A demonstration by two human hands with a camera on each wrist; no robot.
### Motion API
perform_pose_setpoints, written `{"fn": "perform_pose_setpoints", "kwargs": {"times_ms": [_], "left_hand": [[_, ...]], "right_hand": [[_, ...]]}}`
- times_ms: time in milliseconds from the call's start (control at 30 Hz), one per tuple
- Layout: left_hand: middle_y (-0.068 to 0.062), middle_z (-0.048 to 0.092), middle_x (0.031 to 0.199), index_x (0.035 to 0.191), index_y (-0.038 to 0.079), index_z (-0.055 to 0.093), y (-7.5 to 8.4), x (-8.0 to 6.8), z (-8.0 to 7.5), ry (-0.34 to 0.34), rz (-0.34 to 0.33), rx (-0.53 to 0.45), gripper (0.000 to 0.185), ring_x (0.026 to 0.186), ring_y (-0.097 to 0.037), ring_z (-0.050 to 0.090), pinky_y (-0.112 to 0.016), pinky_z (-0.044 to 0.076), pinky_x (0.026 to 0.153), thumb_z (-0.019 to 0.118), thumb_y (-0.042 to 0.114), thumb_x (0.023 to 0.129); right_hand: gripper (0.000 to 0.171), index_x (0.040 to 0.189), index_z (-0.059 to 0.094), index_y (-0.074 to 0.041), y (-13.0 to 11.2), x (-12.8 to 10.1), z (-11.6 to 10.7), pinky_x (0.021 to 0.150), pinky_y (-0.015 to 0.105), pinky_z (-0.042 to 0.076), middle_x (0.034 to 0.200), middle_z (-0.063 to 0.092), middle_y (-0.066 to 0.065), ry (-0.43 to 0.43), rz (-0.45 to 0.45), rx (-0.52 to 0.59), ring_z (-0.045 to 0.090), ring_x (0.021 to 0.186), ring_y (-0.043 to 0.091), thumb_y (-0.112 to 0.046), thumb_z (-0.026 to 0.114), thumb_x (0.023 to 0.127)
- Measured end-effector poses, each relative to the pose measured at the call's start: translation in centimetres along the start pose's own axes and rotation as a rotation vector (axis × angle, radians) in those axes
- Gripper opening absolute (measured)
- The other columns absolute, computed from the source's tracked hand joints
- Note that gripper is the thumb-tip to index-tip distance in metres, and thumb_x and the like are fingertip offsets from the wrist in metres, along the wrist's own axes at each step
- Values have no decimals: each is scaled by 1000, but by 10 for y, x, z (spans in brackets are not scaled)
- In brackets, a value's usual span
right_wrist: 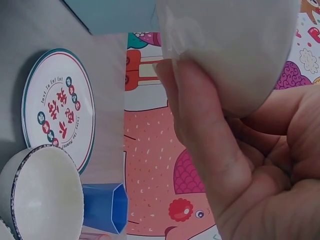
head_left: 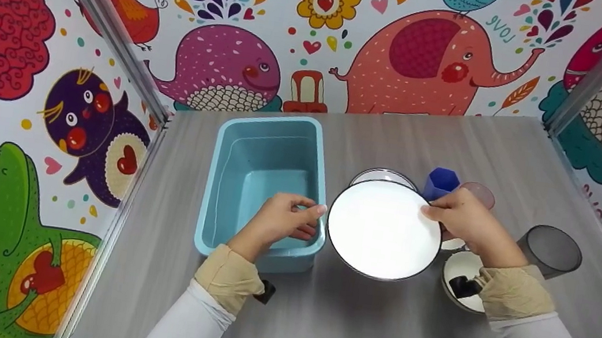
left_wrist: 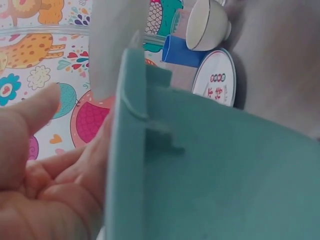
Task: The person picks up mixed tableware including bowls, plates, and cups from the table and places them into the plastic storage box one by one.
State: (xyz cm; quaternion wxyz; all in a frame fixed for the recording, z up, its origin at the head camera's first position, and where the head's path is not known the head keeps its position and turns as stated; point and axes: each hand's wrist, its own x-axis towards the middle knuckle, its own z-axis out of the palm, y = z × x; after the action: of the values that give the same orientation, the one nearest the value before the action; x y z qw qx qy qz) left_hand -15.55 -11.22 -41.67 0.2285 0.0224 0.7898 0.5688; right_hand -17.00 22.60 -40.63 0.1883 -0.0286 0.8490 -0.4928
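Woodgrain table (head_left: 373, 330), glossy round plate (head_left: 380, 232)

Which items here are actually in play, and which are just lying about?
In hand:
- right hand grips the white round plate with a dark rim
- left hand holds the rim of the light blue rectangular plastic tub

Lying about:
- blue faceted cup
- grey translucent cup
- pink translucent cup
- printed plate
- white bowl

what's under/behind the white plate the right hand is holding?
A second plate peeks out behind the white plate, beside a blue cup. The right hand grips the rim. Table directly beneath the plate is covered from view.
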Motion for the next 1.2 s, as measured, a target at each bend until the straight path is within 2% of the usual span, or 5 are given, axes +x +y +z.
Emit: {"fn": "perform_pose_setpoints", "kwargs": {"times_ms": [500,733,967,1200], "left_hand": [[-14,72,96,115,-1,71,3,2,4,-7,-15,-114,39,81,-18,73,-34,63,78,70,33,96],[-13,74,93,110,1,74,9,4,7,-26,-21,-98,38,79,-18,73,-40,62,80,71,37,95],[-11,75,91,107,3,75,10,2,11,-22,-31,-52,39,77,-18,73,-32,62,72,71,39,94],[-10,75,90,106,4,75,12,1,13,-17,-10,-39,34,76,-17,73,-31,62,70,70,36,96]], "right_hand": [[32,115,66,19,-9,-5,1,64,31,61,83,70,6,8,-21,6,69,70,10,-8,59,100],[33,117,65,19,-12,-5,1,65,32,62,86,71,8,12,-23,32,70,71,11,-9,59,100],[34,118,66,17,-15,-5,5,66,33,62,88,70,6,18,-12,36,70,72,12,-12,60,101],[33,117,66,17,-18,-7,7,66,33,62,88,70,7,30,-15,40,70,72,12,-12,59,101]]}}
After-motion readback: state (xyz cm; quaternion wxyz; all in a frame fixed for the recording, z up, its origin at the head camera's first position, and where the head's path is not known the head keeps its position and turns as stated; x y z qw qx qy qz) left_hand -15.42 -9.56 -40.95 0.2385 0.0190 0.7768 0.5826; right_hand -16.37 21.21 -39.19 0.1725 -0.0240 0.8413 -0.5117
